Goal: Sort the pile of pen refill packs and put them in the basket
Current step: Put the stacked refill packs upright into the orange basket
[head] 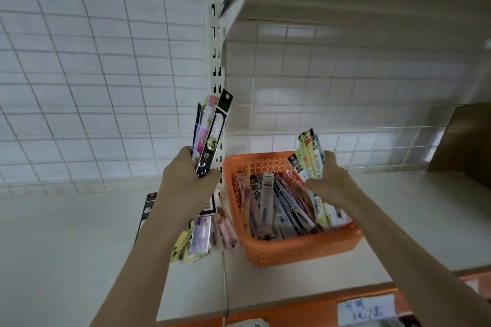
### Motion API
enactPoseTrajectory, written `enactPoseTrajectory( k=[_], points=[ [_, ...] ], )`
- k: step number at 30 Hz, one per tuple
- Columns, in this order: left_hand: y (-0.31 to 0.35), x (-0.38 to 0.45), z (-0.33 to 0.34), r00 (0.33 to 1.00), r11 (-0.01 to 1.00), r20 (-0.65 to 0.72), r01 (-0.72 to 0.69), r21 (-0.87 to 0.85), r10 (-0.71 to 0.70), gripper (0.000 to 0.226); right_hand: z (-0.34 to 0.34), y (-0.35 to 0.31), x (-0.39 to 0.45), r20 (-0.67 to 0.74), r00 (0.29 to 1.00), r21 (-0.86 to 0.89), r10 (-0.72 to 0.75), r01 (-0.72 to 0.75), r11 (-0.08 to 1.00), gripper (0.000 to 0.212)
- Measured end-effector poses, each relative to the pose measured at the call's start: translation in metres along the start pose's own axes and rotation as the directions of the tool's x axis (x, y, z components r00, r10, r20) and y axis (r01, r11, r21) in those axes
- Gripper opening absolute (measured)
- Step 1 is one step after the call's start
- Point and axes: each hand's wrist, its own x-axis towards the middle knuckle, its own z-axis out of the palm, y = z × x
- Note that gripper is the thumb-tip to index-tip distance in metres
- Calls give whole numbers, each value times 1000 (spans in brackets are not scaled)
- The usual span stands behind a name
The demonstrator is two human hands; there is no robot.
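One orange basket [292,249] sits on the pale shelf [411,210], packed with refill packs standing on end. Beside its left wall lies a loose pile [202,231] (partly hidden by the forearm). The left hand [186,180] clutches an upright bundle [212,133]; the right hand [329,180] grips a smaller fan [309,156] over the basket.

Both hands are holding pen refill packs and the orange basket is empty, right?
Not quite. Both hands, left hand and right hand, do hold packs, but the head view shows the orange basket is not empty: many refill packs already lie inside it.
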Motion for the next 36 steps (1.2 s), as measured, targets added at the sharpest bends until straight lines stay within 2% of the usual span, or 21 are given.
enactPoseTrajectory(
  k=[5,7,10,12,14,16,18,20,23,26,28,33,36],
  points=[
    [13,-4,5,998,999,55,32,5,-32,21,14,16,11,227,974,-161,-22,60,985,78],
    [16,-5,6,997,999,72,41,12,-42,20,14,19,15,310,951,-262,-19,104,960,66],
    [21,-6,8,994,998,89,57,7,-57,15,4,21,14,340,939,-377,-57,192,906,29],
    [27,-5,12,993,997,101,71,-15,-69,19,-8,23,11,267,955,-353,-132,224,909,38],
    [33,-2,18,989,996,125,84,-39,-79,25,-21,30,8,113,974,-278,-197,222,935,39],
    [41,2,28,984,994,157,93,-60,-83,27,-34,43,10,-71,959,-239,-274,250,938,33],
    [49,9,40,976,992,195,112,-59,-98,30,-44,63,12,-231,935,-182,-270,231,956,25],
    [55,18,55,964,989,239,135,-65,-116,36,-51,83,8,-331,923,-112,-194,166,980,23],
    [59,28,78,950,988,283,150,-43,-132,36,-49,109,-1,-355,929,-47,-105,94,994,20],
    [50,35,97,937,982,296,173,72,-186,60,-44,120,-8,-357,927,8,-115,126,992,19],
    [41,36,105,931,968,284,186,171,-229,66,-42,120,-12,-378,917,38,-130,155,987,17],
    [22,27,115,921,917,269,176,358,-282,94,-37,115,-13,-391,906,21,-164,187,982,18],
    [17,24,115,930,902,259,137,409,-259,89,-38,115,-12,-379,908,-12,-180,190,982,20]
  ],
)
